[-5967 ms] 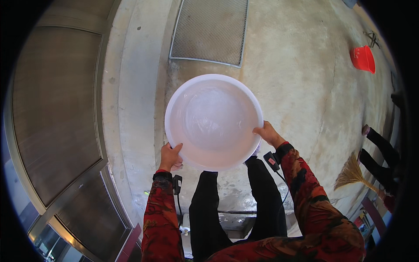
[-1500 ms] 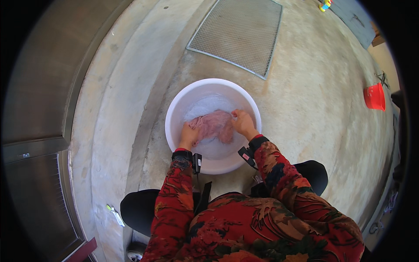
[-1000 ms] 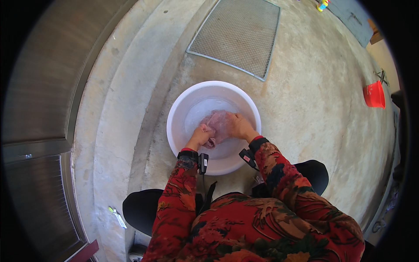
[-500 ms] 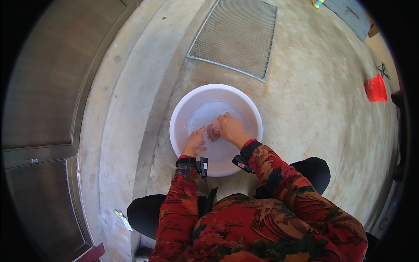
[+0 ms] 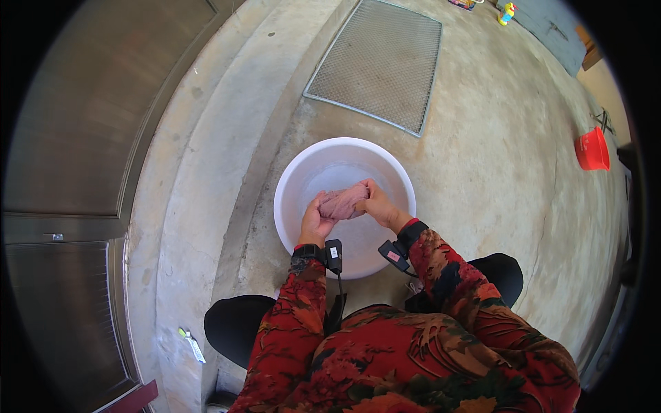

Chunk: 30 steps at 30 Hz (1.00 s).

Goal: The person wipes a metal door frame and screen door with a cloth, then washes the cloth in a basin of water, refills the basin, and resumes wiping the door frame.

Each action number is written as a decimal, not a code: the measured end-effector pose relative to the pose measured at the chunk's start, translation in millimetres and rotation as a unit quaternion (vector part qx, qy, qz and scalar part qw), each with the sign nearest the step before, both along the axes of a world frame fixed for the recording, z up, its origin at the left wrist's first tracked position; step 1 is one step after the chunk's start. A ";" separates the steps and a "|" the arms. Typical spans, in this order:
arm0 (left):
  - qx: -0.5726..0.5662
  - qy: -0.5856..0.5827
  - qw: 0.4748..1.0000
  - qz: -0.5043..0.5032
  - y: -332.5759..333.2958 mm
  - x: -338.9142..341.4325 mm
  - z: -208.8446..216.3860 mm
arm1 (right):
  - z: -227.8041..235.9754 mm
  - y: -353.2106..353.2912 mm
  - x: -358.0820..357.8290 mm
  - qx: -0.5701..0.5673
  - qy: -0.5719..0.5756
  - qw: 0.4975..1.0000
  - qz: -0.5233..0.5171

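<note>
Over a round white basin (image 5: 289, 237) on the floor, both my hands grip a bunched pinkish cloth (image 5: 342, 204). My left hand (image 5: 316, 221) is closed round its left end, the fingers partly hidden under the fabric. At the right end, my right hand (image 5: 377, 205) holds it with the fingers bent over the top. Stretched between the two hands, the cloth looks wet and folded into a thick roll. Below it, the inside of the basin looks pale, with what seems to be shallow water at the bottom.
A metal mesh grate (image 5: 385, 62) lies on the concrete beyond the basin. A red bucket (image 5: 592, 149) stands far right, and a yellow bottle (image 5: 506, 14) at the back. A concrete step (image 5: 206, 172) and a dark door (image 5: 62, 124) run along the left. A small green-and-white packet (image 5: 192, 345) lies lower left.
My left hand, apart from the cloth and with fingers spread before, has closed on its left end. The cloth has gone from a hanging bunch to a roll held level between both hands.
</note>
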<state>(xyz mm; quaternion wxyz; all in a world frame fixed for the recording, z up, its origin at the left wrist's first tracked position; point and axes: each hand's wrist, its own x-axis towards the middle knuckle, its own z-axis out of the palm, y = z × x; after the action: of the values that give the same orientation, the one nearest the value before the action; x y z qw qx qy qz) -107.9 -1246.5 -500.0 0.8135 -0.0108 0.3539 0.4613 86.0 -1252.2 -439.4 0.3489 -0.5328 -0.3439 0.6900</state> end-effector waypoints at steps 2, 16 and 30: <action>-0.008 -0.008 1.000 0.008 5.0 4.1 9.4 | -2.2 -3.4 2.1 0.085 -0.074 0.993 0.014; -0.028 0.256 0.946 -0.194 27.6 22.2 81.8 | 49.5 -19.1 -25.5 0.363 -0.507 0.769 0.141; 0.184 0.411 0.884 -0.123 11.2 41.1 80.2 | 23.0 -14.3 -21.0 -0.196 0.074 0.949 0.235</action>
<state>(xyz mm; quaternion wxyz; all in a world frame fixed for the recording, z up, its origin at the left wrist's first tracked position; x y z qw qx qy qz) -66.8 -1235.3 -419.8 0.6329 0.3731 0.5638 0.3773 65.1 -1266.5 -416.4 0.0899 -0.4425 -0.2901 0.8438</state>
